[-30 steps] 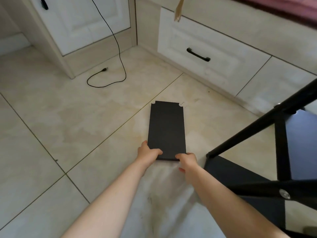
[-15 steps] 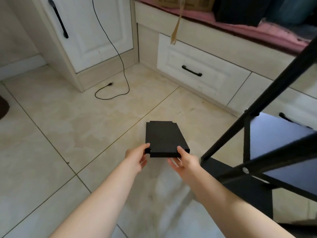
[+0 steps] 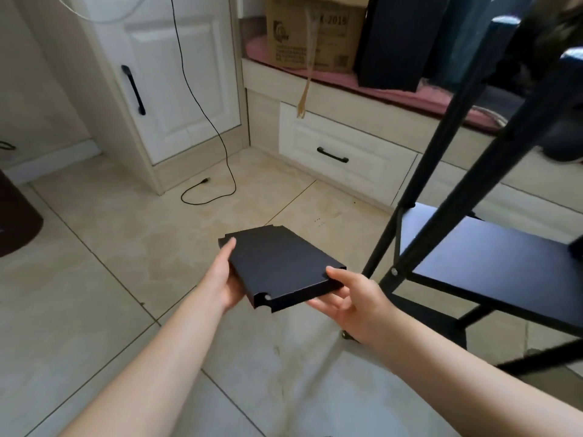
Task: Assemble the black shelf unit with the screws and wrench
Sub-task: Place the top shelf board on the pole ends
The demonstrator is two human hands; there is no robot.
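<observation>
Both bare forearms stretched forward, converging on the black shelf panel (image 3: 277,266). Left hand (image 3: 222,279) cups the panel's left edge from below, thumb lying flat along that edge. Right hand (image 3: 350,298) palm-up under the panel's near-right corner, thumb clamped on top, fingers spread beneath.

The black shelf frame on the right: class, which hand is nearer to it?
Right. The right hand holds the panel beside the frame; the left hand grips the panel's far side.
</observation>
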